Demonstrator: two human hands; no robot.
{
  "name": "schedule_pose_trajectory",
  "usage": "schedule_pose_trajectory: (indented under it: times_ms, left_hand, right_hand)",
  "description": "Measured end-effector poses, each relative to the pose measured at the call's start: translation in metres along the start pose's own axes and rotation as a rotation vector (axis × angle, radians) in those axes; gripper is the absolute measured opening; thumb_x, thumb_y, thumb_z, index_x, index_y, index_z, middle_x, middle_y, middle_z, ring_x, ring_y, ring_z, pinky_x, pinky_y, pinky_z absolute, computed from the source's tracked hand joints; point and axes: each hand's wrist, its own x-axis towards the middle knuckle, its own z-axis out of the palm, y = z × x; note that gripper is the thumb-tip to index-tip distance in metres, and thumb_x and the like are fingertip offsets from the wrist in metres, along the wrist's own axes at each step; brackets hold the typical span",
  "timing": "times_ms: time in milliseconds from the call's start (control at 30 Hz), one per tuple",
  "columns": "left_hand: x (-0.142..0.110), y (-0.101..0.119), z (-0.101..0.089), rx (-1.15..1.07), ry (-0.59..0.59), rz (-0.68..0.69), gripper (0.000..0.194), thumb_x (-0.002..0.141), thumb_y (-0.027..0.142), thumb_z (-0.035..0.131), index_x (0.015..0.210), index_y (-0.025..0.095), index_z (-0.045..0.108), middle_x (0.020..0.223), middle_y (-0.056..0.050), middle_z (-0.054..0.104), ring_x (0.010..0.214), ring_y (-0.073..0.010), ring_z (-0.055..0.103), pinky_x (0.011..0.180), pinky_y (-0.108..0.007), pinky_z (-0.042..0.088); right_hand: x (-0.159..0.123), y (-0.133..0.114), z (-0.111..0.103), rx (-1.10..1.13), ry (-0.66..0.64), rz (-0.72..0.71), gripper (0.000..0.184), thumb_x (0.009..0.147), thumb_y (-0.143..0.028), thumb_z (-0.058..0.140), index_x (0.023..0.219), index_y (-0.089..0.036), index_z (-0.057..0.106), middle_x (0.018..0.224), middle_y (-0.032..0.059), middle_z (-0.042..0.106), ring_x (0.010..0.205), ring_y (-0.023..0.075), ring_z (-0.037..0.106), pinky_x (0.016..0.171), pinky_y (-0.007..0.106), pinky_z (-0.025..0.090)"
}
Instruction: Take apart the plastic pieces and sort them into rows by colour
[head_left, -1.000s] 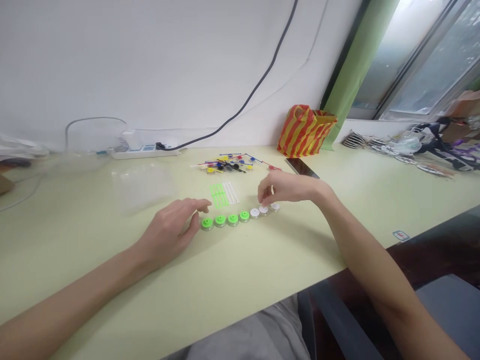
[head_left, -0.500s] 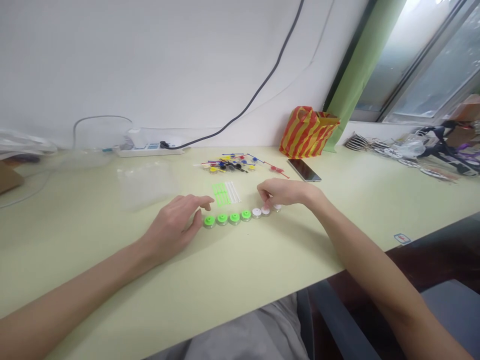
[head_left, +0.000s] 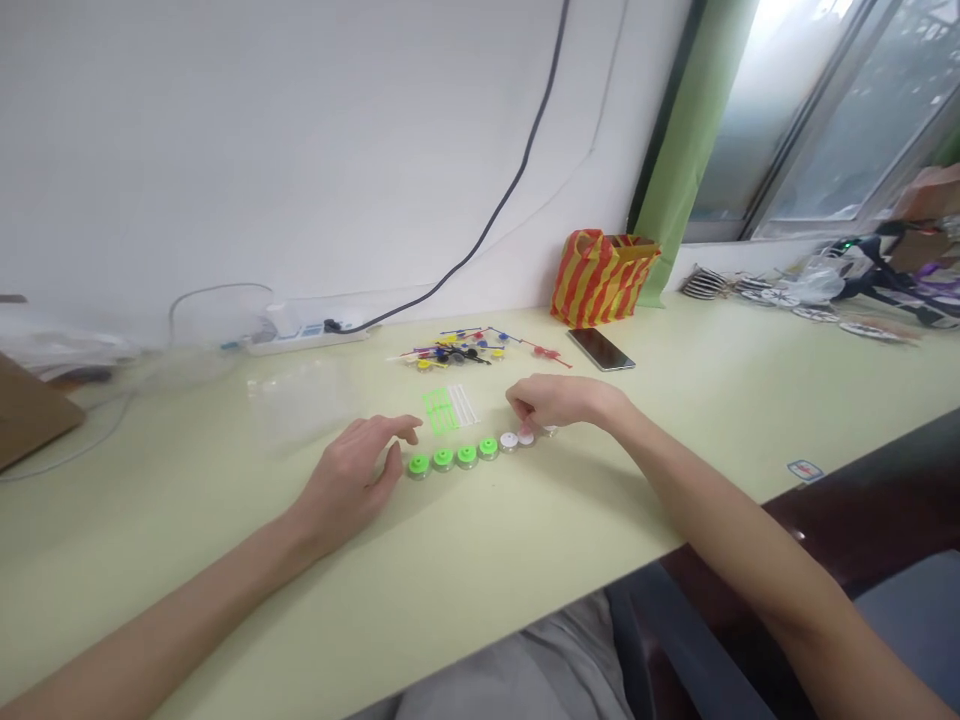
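At the far left, a brown cardboard piece (head_left: pixel 34 410) sits at the edge of the view. Next comes a white power strip (head_left: pixel 307 338) along the wall, its long axis running left to right, with a clear plastic sheet (head_left: pixel 298 405) lying flat in front of it.

The left hand (head_left: pixel 349 480) rests on the pale table (head_left: pixel 450 570), pointing right, with thumb and forefinger spread. The thumb tip is just beside the first of four green-topped discs (head_left: pixel 443 458) (whether it touches, I cannot tell). These discs lie flat with their caps facing up and begin a row that runs left to right, its right end slightly nearer the wall.

Beyond them lie green sticks (head_left: pixel 441 410) and, just to their right, white sticks (head_left: pixel 463 404); their long axes run toward the wall, the far ends leaning left. Farther back is a loose pile of coloured pieces (head_left: pixel 454 350), its sticks pointing various ways.

Three white discs (head_left: pixel 509 441) finish the row, also flat. The right hand (head_left: pixel 559 400) bends down over them, fingers curled close together, tips at the middle one; whether they pinch or only press it is hidden.

Behind that hand a phone (head_left: pixel 601 349) lies diagonally, far end to the left, before a red-and-yellow striped bag (head_left: pixel 604 280).
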Motion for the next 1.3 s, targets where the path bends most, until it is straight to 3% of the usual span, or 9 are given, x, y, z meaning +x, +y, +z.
schedule_pose_trajectory:
  times_ms: [133,267,367,467,667,1000,1300]
  left_hand:
    - [0.0,-0.001,-0.001,0.003,-0.013,0.015,0.028,0.099,0.019,0.045,0.125,0.025,0.054,0.104,-0.002,0.071,0.1,-0.0213,0.067,0.088,-0.036,0.053]
    - [-0.001,-0.002,-0.001,0.003,-0.018,0.016,0.028,0.099,0.019,0.045,0.124,0.025,0.054,0.105,-0.002,0.071,0.102,-0.0217,0.067,0.09,-0.036,0.053]
    - [-0.001,-0.002,0.001,0.003,-0.013,0.02,0.028,0.099,0.019,0.045,0.125,0.025,0.055,0.104,-0.002,0.072,0.101,-0.0217,0.068,0.089,-0.036,0.053]
    - [-0.001,-0.002,0.002,0.006,-0.018,0.019,0.029,0.099,0.019,0.045,0.125,0.024,0.055,0.103,-0.002,0.072,0.098,-0.0211,0.068,0.089,-0.035,0.052]
    - [-0.001,-0.001,0.0,0.02,-0.039,0.029,0.028,0.098,0.017,0.044,0.123,0.023,0.055,0.102,-0.001,0.072,0.093,-0.0198,0.068,0.087,-0.034,0.051]
    - [-0.001,0.0,0.002,-0.001,-0.032,0.033,0.029,0.098,0.016,0.045,0.124,0.023,0.055,0.102,-0.001,0.071,0.094,-0.0195,0.068,0.088,-0.034,0.051]
    - [-0.002,-0.002,0.002,-0.017,-0.042,0.029,0.029,0.099,0.015,0.044,0.125,0.022,0.054,0.102,-0.001,0.071,0.093,-0.0188,0.067,0.088,-0.034,0.05]
  right_hand:
    - [0.001,0.011,-0.002,0.031,-0.025,0.009,0.028,0.078,-0.04,0.076,0.082,-0.022,0.056,0.091,0.0027,0.065,0.075,0.0178,0.058,0.056,0.029,0.036]
    - [-0.002,0.011,-0.006,-0.022,-0.004,0.035,0.032,0.077,-0.047,0.077,0.083,-0.022,0.058,0.099,0.0045,0.067,0.079,0.0195,0.06,0.058,0.029,0.036]
    - [-0.009,0.013,-0.011,-0.028,0.007,0.032,0.023,0.082,-0.04,0.074,0.09,-0.022,0.062,0.107,0.0062,0.068,0.086,0.0213,0.062,0.061,0.029,0.04]
    - [-0.016,0.019,-0.018,0.003,-0.056,0.032,0.013,0.08,-0.026,0.072,0.087,-0.021,0.063,0.102,0.0056,0.07,0.084,0.0202,0.063,0.062,0.029,0.041]
    - [-0.014,0.026,-0.023,0.054,-0.22,0.09,0.017,0.078,-0.025,0.074,0.084,-0.019,0.06,0.088,0.0045,0.07,0.078,0.0187,0.064,0.063,0.027,0.042]
    - [0.001,0.03,-0.014,0.117,-0.245,-0.058,0.013,0.076,-0.02,0.071,0.081,-0.018,0.06,0.081,0.0032,0.067,0.078,0.018,0.063,0.063,0.026,0.041]
    - [0.008,0.019,-0.004,0.029,-0.13,-0.044,0.013,0.072,-0.012,0.069,0.076,-0.018,0.058,0.083,0.0013,0.066,0.075,0.0152,0.057,0.059,0.026,0.035]
